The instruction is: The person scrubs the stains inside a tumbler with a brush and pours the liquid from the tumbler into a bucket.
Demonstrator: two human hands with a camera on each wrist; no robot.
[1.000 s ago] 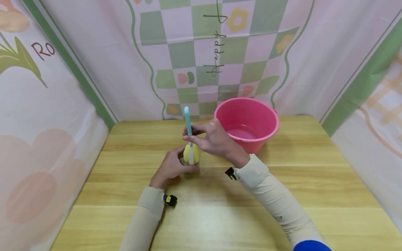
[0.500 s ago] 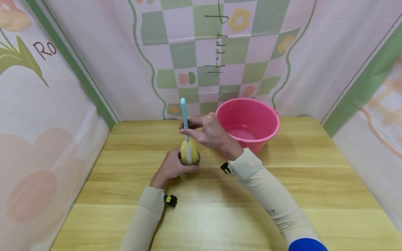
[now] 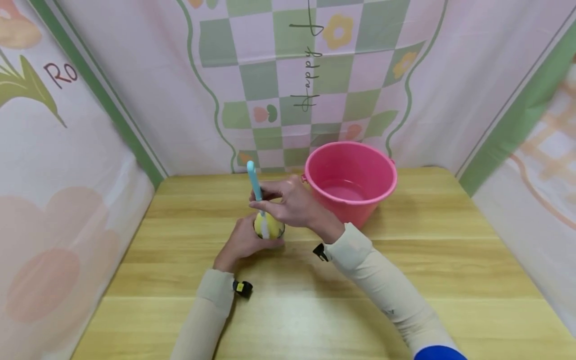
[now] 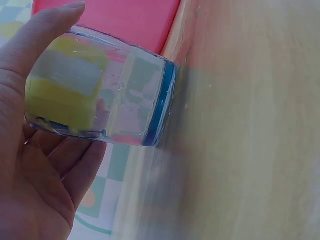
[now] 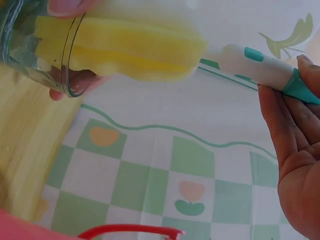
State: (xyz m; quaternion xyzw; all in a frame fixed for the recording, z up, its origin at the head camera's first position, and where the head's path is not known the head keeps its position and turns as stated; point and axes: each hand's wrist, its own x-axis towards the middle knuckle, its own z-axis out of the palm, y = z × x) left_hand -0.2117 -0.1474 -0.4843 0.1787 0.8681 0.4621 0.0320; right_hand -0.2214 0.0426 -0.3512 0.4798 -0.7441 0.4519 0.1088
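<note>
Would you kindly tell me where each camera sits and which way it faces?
Head: worn there, facing forward and down at the table and bucket; left hand, right hand, left sleeve and right sleeve show.
Left wrist: worn there, facing the left hand's grip round the glass; that hand shows.
Right wrist: worn there, facing the right hand holding the handle and the sponge partly inside the glass; part of the left hand shows too.
Shared: both wrist views show the glass and sponge.

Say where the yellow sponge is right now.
In the head view, the sponge is left of the pink bucket, partly inside the glass held by the left hand.
</note>
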